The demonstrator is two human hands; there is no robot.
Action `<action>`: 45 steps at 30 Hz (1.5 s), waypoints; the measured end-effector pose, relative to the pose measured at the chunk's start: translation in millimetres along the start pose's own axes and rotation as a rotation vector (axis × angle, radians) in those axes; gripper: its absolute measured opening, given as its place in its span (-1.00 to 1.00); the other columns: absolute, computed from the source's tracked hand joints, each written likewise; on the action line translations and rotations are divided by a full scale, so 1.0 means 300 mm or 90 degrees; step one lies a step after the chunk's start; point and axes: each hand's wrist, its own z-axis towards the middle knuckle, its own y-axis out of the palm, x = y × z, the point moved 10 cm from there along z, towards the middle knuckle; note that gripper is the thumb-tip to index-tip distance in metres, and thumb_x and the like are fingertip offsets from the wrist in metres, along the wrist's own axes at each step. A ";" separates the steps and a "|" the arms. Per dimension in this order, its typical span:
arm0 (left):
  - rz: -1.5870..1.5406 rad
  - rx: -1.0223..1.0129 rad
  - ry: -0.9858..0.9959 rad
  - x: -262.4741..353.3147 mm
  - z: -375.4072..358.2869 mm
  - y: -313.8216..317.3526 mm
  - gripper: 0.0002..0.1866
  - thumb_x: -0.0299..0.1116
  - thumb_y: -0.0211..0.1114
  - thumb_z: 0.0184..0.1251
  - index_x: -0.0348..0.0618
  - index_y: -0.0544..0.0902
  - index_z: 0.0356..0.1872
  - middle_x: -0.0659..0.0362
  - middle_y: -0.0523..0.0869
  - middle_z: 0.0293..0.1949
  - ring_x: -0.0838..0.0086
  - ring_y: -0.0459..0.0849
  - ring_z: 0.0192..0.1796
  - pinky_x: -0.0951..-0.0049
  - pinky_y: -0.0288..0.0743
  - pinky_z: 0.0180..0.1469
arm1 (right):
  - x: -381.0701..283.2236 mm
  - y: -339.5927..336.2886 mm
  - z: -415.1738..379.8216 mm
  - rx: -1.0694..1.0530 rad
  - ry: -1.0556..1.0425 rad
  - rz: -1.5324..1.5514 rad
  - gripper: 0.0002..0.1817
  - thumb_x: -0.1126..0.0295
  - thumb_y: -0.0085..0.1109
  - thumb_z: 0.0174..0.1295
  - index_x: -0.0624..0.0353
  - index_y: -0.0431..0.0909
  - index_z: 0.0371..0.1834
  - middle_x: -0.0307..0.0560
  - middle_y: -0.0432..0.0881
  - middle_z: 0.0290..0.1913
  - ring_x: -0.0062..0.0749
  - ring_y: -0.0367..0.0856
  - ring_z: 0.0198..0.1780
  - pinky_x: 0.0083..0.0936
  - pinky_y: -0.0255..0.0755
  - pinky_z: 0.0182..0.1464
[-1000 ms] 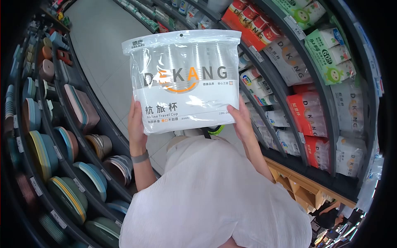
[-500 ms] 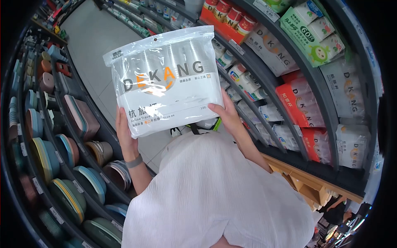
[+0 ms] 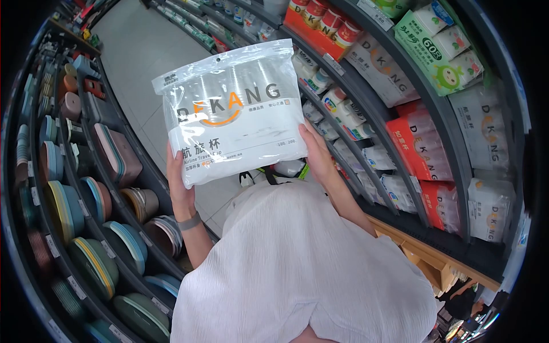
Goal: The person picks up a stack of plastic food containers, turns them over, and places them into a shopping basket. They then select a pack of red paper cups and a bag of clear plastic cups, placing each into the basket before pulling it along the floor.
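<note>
A clear and white plastic pack of disposable cups (image 3: 240, 134) is held up in front of me, its printed front facing me. It reads "DEKANG" and "Airline Travel Cup", and rows of cups show through the clear upper part. My left hand (image 3: 180, 171) grips the lower left edge, thumb on the front. My right hand (image 3: 315, 151) clasps the lower right side, its thumb along the edge. Most fingers of both hands are hidden beside or behind the pack. A grey band (image 3: 189, 222) sits on my left wrist.
Shelves on the right hold more cup packs, among them a red pack (image 3: 420, 146) and a green pack (image 3: 443, 51). On the left, shelves carry stacked basins (image 3: 94, 271) and a pink bin (image 3: 123, 151). A tiled aisle floor (image 3: 123, 43) runs between. Another person (image 3: 463, 303) stands at lower right.
The pack has shifted slightly right and its glare has moved, so more lettering shows. My right thumb has slid from the front towards the pack's right edge. Both hands keep hold.
</note>
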 end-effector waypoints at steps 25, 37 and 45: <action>0.043 0.047 -0.174 -0.060 0.166 0.026 -0.44 -0.20 0.29 0.43 -0.26 0.47 0.36 0.05 0.66 0.20 0.38 0.67 0.19 0.41 0.53 0.22 | -0.058 -0.008 0.056 0.073 0.015 -0.122 -0.40 0.27 0.23 0.41 0.32 0.37 0.45 -0.03 0.61 0.24 -0.45 0.56 0.24 -0.52 0.35 0.31; 0.071 -0.084 -0.465 -0.468 0.214 -0.037 -0.45 -0.08 0.26 0.49 -0.28 0.54 0.31 0.06 0.73 0.14 0.38 0.74 0.12 0.42 0.62 0.12 | 0.365 -0.222 0.014 0.191 0.290 0.000 -0.36 0.04 0.28 0.31 0.28 0.48 0.30 -0.01 0.66 0.16 -0.31 0.67 0.15 -0.32 0.55 0.16; 0.344 -0.217 -0.743 -0.876 0.017 -0.319 -0.31 0.15 0.24 0.43 -0.21 0.54 0.35 0.12 0.73 0.18 0.41 0.70 0.19 0.41 0.59 0.16 | 0.885 -0.255 -0.392 0.310 0.542 0.174 -0.38 0.01 0.20 0.36 0.21 0.46 0.34 -0.05 0.66 0.16 -0.25 0.67 0.14 -0.16 0.58 0.11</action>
